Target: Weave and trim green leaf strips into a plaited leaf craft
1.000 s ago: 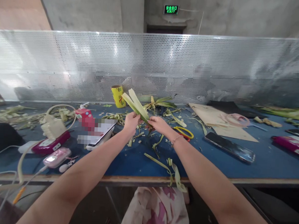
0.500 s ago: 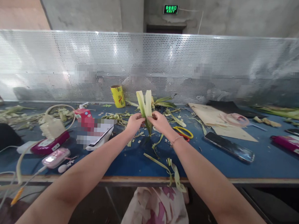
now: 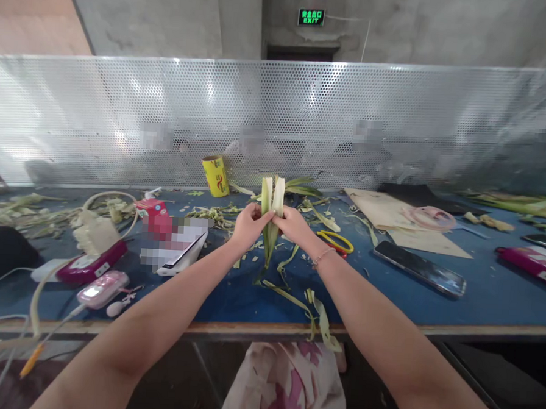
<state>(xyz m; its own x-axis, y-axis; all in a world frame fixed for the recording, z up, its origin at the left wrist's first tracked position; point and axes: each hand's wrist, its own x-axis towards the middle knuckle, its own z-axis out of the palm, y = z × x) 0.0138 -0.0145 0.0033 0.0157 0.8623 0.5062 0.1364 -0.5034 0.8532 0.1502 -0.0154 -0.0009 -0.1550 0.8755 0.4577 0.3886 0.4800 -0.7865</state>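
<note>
Both of my hands hold a bundle of pale green leaf strips (image 3: pixel 271 210) upright over the blue table (image 3: pixel 231 294). My left hand (image 3: pixel 248 223) pinches the strips from the left side, fingers closed. From the right, my right hand (image 3: pixel 293 224) grips the same strips, a thin bracelet on its wrist. The strips' cut tops stand above my fingers and their darker lower ends hang down to the table.
Leaf scraps (image 3: pixel 295 300) litter the table around my hands. A phone (image 3: pixel 418 268) and yellow scissors (image 3: pixel 335 241) lie to the right, a yellow roll (image 3: pixel 215 175) at the back, pink devices (image 3: pixel 101 287) and cables to the left. A perforated metal screen (image 3: pixel 396 125) closes off the far side.
The leaf bundle has swung from leaning left to standing upright, and both hands have shifted slightly right and closer together around it.
</note>
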